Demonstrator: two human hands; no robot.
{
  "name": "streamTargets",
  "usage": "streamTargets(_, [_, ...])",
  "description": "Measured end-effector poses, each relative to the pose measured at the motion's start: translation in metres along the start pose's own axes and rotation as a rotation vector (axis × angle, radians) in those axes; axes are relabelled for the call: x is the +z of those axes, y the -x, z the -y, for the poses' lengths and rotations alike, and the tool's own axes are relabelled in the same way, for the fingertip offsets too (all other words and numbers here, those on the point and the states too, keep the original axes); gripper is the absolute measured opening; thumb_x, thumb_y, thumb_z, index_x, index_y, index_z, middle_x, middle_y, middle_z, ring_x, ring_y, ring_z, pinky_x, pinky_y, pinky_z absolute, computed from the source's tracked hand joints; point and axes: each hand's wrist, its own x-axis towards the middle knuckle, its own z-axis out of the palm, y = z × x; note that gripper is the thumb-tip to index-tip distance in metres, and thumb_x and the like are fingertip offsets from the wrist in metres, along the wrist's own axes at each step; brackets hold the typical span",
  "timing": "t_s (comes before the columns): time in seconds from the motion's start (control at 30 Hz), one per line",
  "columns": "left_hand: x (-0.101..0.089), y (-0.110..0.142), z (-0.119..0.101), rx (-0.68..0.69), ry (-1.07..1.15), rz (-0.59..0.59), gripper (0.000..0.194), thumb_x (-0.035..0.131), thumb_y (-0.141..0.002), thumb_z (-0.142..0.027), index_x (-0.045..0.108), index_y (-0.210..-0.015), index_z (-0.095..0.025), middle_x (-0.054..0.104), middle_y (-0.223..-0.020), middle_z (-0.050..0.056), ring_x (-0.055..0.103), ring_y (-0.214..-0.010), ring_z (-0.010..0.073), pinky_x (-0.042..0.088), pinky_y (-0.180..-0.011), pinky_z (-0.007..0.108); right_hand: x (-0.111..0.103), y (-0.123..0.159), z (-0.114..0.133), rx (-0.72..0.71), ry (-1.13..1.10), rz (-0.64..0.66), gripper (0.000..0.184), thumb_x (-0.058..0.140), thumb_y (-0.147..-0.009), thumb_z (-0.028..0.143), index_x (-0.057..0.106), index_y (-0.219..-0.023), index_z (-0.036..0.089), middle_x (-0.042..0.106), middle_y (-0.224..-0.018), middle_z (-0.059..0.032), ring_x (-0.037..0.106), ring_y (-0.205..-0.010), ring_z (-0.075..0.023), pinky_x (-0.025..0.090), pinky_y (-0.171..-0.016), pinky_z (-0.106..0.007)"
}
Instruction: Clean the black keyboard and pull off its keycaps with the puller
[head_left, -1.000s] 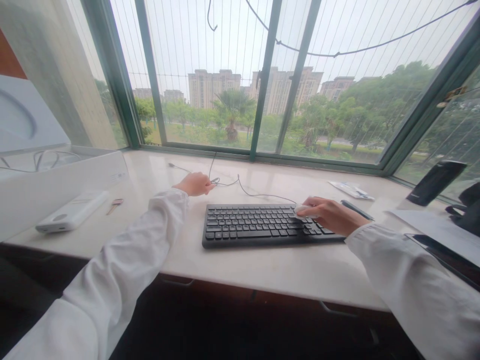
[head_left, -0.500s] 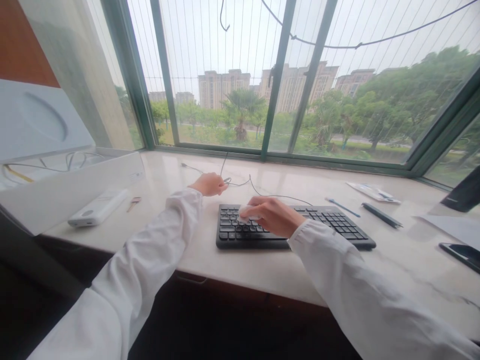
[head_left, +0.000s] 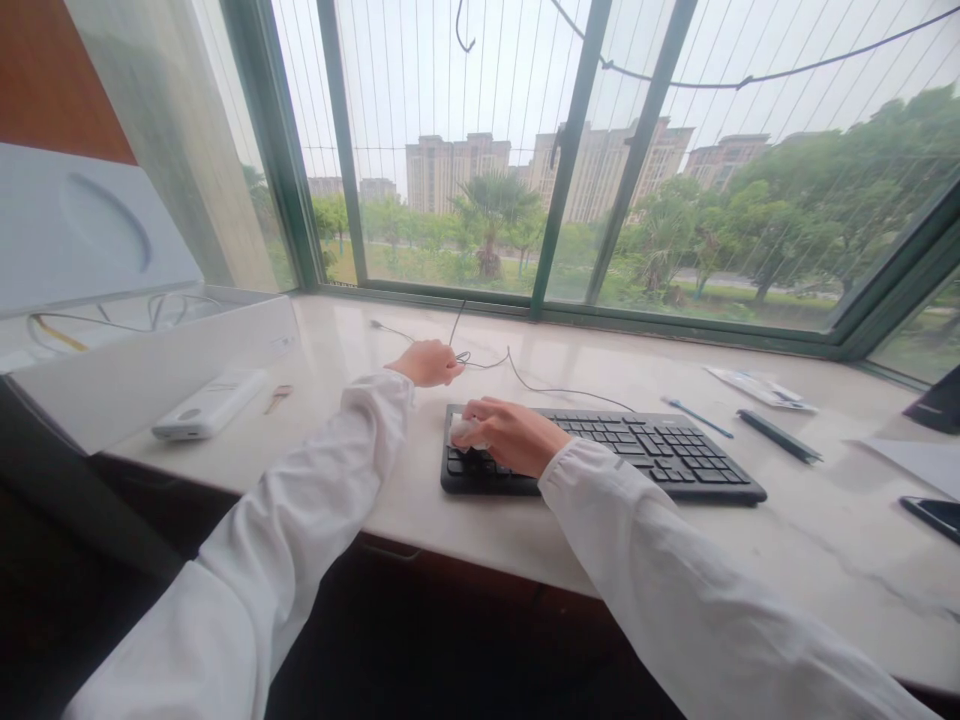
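Pinching a white wad (head_left: 466,432) between thumb and fingers, your right hand (head_left: 517,435) is holding it on the keys near the left edge of the black keyboard (head_left: 697,460). Keyboard is lying near the front edge of the pale surface (head_left: 795,520), your wrist crossing above its front edge.

Your left hand (head_left: 429,363) is reaching past the keyboard's back-left corner, toward the surface's back edge. Fingers are curling beside loops of a thin cable (head_left: 551,389); whether they are gripping it, cannot tell. Cable is trailing from there to the keyboard's back edge.

Left end of the surface: a white box (head_left: 150,380) is standing open, cords showing inside; a white device (head_left: 210,405) is lying just beside it, a key (head_left: 278,398) next along.

Off the keyboard's back-right corner, a blue stick (head_left: 697,417) and a dark pen (head_left: 778,436) are lying apart. A flat packet (head_left: 759,390) is resting nearer the surface's back edge; a dark phone (head_left: 934,517) is lying toward the right edge.
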Motion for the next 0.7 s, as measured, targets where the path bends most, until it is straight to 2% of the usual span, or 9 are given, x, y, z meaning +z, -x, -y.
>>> streamTargets(0.33, [0.003,-0.002,0.002,-0.005,0.000,0.004,0.049,0.042,-0.088,-0.048,0.076,-0.068,-0.020,0.069,-0.072,0.009,0.061,-0.065,0.0187,0.041,-0.067,0.029,-0.013,0.038,-0.009,0.053,0.083,0.043,0.051,0.054,-0.073,-0.008,0.074,-0.104,0.026,0.060,-0.102,-0.0064,0.055,-0.084,-0.0142,0.039,-0.066,-0.021])
streamTargets(0.5, [0.003,-0.003,0.003,-0.005,0.003,0.005,0.048,0.042,-0.088,-0.047,0.075,-0.066,-0.020,0.070,-0.072,0.008,0.060,-0.063,0.0182,0.040,-0.065,0.029,-0.020,0.066,-0.020,0.104,0.096,0.052,0.051,0.053,-0.072,-0.009,0.075,-0.103,0.026,0.060,-0.100,-0.0059,0.058,-0.083,-0.0141,0.042,-0.067,-0.022])
streamTargets(0.7, [0.002,-0.002,0.002,-0.008,0.008,0.017,0.049,0.041,-0.088,-0.047,0.074,-0.064,-0.019,0.070,-0.071,0.009,0.060,-0.063,0.0182,0.041,-0.066,0.029,-0.031,0.102,-0.033,0.167,0.079,0.070,0.057,0.051,-0.068,-0.012,0.075,-0.103,0.025,0.063,-0.104,-0.0073,0.063,-0.090,-0.0160,0.049,-0.077,-0.024])
